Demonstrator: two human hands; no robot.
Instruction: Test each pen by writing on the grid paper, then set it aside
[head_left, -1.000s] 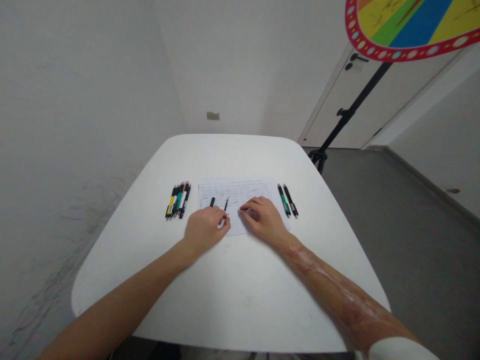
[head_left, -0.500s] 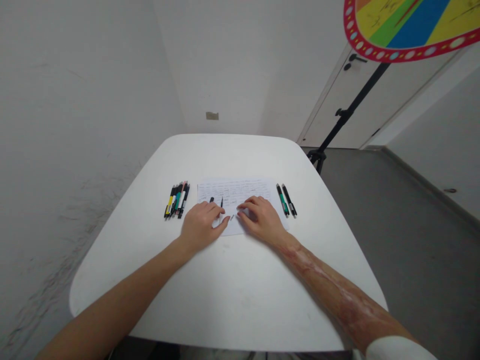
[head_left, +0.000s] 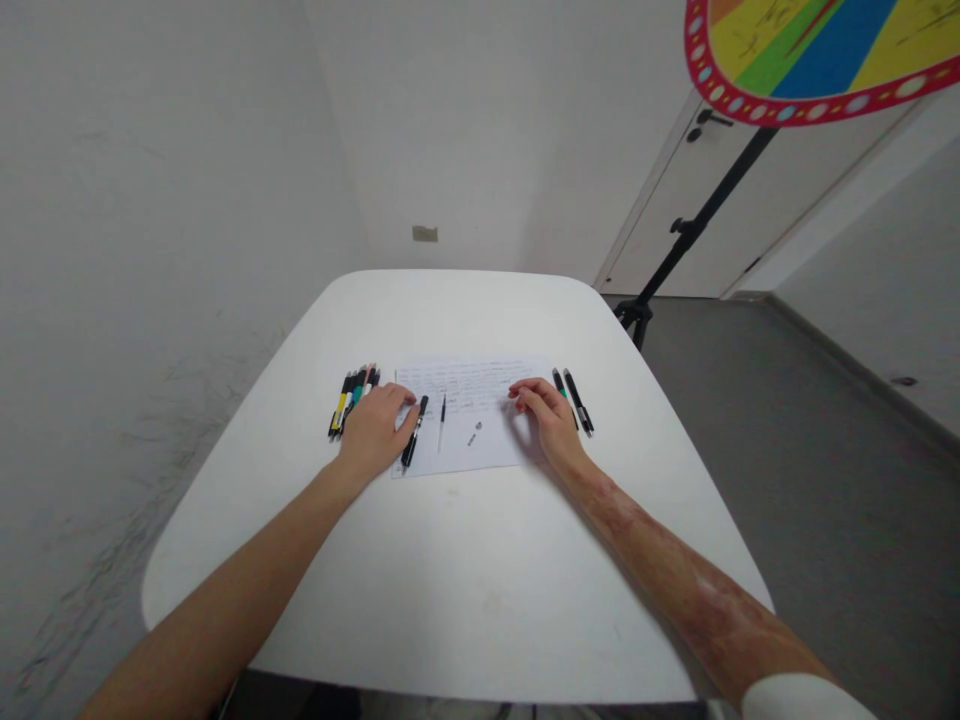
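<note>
A sheet of paper with handwriting point(head_left: 495, 440) lies on the table. On it are a black pen body point(head_left: 414, 436), a thin pen refill point(head_left: 442, 422) and two tiny pen parts point(head_left: 475, 433). My left hand point(head_left: 379, 425) is beside the pen body at the sheet's left side, thumb and forefinger apart with nothing visible between them. It partly covers a row of several pens point(head_left: 344, 405). Over the sheet's right edge, my right hand point(head_left: 551, 420) is loosely curled, and no object shows in its fingers. It partly hides a green and black pen point(head_left: 559, 382).
Another black pen point(head_left: 578, 402) lies right of my right hand. The white table point(head_left: 465, 570) has rounded corners. Walls stand behind it and to the left. A colourful wheel point(head_left: 817, 60) on a black stand point(head_left: 697, 225) is at the right, before a door.
My hands have parted: the left moved left toward the pen row, the right moved right and up. The pen body, refill and tiny parts now show uncovered on the paper.
</note>
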